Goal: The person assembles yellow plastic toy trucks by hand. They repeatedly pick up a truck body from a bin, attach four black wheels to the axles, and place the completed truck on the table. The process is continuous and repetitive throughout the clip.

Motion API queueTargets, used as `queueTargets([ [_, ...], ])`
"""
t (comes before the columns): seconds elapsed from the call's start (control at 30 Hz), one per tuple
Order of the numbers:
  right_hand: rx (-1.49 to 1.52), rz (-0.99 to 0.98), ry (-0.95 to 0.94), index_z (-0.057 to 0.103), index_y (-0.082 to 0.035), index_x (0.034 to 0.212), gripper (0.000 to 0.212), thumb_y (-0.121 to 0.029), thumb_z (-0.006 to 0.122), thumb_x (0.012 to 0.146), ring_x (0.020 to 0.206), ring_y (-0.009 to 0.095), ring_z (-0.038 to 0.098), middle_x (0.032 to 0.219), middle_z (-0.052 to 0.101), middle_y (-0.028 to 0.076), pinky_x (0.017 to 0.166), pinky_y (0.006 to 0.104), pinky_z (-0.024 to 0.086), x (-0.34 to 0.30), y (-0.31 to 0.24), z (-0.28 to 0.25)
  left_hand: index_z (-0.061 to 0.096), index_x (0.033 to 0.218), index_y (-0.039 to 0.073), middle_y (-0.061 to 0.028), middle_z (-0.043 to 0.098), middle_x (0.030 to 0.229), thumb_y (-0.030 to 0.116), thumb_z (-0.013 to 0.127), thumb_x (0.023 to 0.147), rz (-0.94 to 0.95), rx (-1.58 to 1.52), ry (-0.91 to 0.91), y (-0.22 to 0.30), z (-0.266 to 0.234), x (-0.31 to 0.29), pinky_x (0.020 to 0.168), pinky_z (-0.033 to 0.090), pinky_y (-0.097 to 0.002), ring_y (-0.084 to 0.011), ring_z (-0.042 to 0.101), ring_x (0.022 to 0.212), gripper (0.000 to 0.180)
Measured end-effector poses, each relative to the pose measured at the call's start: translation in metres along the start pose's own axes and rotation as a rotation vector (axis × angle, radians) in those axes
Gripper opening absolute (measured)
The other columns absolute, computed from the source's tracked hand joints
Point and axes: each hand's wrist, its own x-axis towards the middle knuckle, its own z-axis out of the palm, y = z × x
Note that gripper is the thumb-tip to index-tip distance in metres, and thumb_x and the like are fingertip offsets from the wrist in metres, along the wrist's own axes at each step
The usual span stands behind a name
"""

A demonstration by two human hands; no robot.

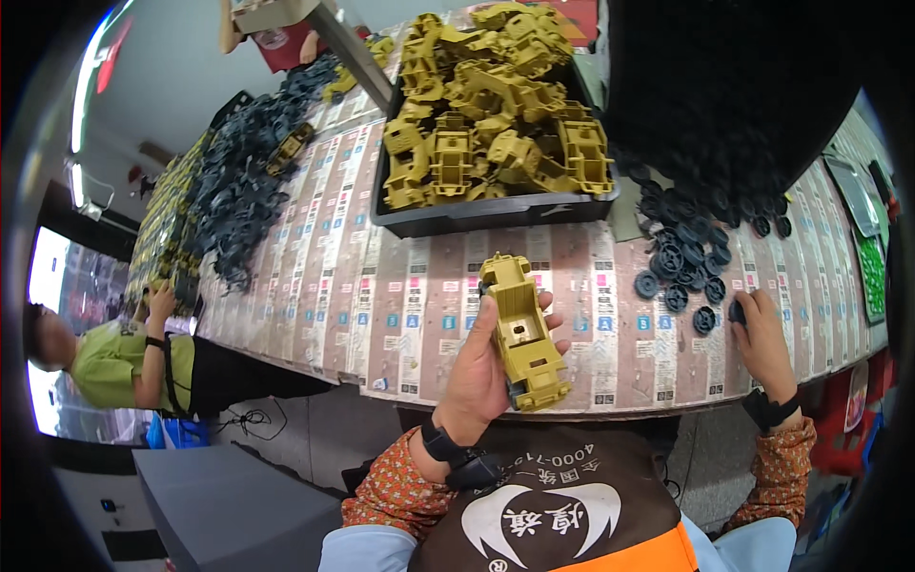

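Observation:
My left hand [479,367] is closed around a mustard-yellow plastic toy vehicle body [524,334], its hollow side up, above the table's front edge. Dark wheels seem to sit at its left-hand corners; the fingers hide part of that side. To the right, my right hand [760,336] pinches a black toy wheel [737,312] close to the tabletop. Beside it lie several loose black wheels [679,262], spreading from a heap at the back right. A black crate [496,217] stands beyond my left hand, piled high with more yellow vehicle bodies [500,110].
The table [315,286] is covered with printed sheeting. Dark grey plastic parts [238,181] heap along its left side, with yellow parts beyond. A co-worker in a green shirt [119,362] works at the left; another person [281,48] stands at the far end. A green tray [871,272] lies far right.

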Motion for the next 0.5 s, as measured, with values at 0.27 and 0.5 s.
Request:
queueTargets([
  [0.27,0.772,0.072,0.004,0.058,-0.002,0.131,0.043,0.002,0.064,0.089,0.095,0.015,0.059,0.111,0.056,0.007,0.083,0.0286,0.051,0.009,-0.105,-0.018,0.038,0.153,0.009,-0.0139,0.051,0.146,0.053,0.05,0.106,0.023,0.035,-0.013,0.013,0.0,-0.02,0.111,0.049,-0.0547,-0.0335,0.051,0.137,0.066],
  [0.5,1.124,-0.147,-0.04,0.056,-0.003,0.136,0.042,-0.002,0.063,0.094,0.099,0.016,0.062,0.117,0.055,0.009,0.086,0.0289,0.053,0.057,-0.219,0.018,0.044,0.147,0.007,-0.0157,0.064,0.122,0.049,0.046,0.108,-0.019,-0.056,-0.07,0.02,-0.01,-0.038,0.085,0.066,-0.048,-0.0273,0.067,0.115,0.057],
])
